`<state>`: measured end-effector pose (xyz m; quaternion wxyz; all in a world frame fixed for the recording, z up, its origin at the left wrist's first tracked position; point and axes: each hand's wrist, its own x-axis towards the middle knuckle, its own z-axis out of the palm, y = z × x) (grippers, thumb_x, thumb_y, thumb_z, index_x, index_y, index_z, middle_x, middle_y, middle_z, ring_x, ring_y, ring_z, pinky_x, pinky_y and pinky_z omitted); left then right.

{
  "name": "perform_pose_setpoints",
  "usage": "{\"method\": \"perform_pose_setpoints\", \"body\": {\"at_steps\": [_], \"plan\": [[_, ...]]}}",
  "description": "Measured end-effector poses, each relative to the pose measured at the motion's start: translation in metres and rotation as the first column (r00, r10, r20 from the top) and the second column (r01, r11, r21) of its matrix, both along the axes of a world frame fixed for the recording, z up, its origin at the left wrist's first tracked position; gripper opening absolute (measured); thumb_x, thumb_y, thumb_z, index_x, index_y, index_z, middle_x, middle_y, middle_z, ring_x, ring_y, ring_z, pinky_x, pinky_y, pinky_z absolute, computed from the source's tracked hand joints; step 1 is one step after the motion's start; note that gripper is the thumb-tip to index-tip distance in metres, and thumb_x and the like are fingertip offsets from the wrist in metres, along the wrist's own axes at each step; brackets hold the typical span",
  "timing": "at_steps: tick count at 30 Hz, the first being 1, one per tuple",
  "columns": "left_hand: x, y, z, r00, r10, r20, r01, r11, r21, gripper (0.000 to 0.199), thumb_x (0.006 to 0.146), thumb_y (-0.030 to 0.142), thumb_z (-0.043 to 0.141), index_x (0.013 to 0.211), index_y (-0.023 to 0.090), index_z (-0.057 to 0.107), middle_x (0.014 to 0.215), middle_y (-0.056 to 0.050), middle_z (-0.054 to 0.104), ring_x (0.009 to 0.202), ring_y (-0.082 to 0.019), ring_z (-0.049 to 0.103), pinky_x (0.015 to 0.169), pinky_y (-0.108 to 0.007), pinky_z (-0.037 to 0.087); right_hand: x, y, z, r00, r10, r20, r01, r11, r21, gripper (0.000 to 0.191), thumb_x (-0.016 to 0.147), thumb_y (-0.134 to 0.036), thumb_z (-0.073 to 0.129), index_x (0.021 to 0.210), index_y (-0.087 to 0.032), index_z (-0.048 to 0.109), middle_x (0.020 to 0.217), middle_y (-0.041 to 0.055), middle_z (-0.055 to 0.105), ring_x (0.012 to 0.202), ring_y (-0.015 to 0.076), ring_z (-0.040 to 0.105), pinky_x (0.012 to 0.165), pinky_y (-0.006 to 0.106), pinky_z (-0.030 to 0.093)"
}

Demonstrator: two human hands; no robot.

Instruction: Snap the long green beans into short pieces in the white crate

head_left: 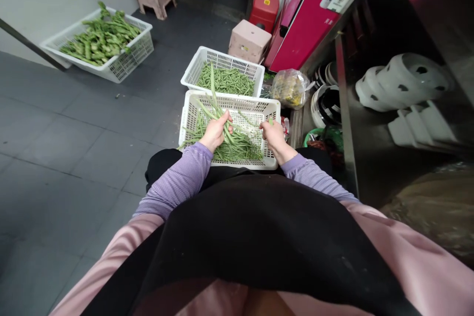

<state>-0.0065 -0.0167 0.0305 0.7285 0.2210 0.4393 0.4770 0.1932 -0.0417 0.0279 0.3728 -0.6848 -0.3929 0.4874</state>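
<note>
Over the left part of a white slotted basket (pixel 278 133), my left hand (pixel 217 131) is closed round a bunch of long green beans (pixel 213 84), whose ends stick up past the basket's far rim. My right hand (pixel 274 136) is at the basket's right side, its fingers pinched on a green bean piece (pixel 271 121). Beneath and between the hands lie more long beans (pixel 237 150) in the basket. Just behind it, touching or nearly so, a second white basket (pixel 188 71) holds short cut green beans (pixel 225 79).
A third white basket (pixel 122 65) with thick green stalks (pixel 96 39) stands on the floor at the upper left. Stools (pixel 250 39) and a pink cabinet (pixel 305 19) are beyond. On the right are a plastic bag (pixel 291 89), a metal shelf edge (pixel 346 118) and white dishes (pixel 403 81).
</note>
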Motion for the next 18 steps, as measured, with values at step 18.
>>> {"method": "perform_pose_setpoints", "body": {"at_steps": [18], "plan": [[0.002, -0.005, -0.010, 0.973, -0.230, -0.009, 0.230, 0.973, -0.027, 0.031, 0.073, 0.023, 0.082, 0.070, 0.012, 0.054, 0.044, 0.006, 0.045, 0.035, -0.005, 0.043, 0.037, -0.018, 0.036, -0.023, -0.016, 0.012, 0.721, 0.443, -0.533, -0.551, 0.833, -0.053, 0.033, 0.073, -0.040, 0.078, 0.085, -0.016, 0.060, 0.054, -0.0065, 0.048, 0.041, 0.0051, 0.035, 0.037, 0.018, 0.023]]}}
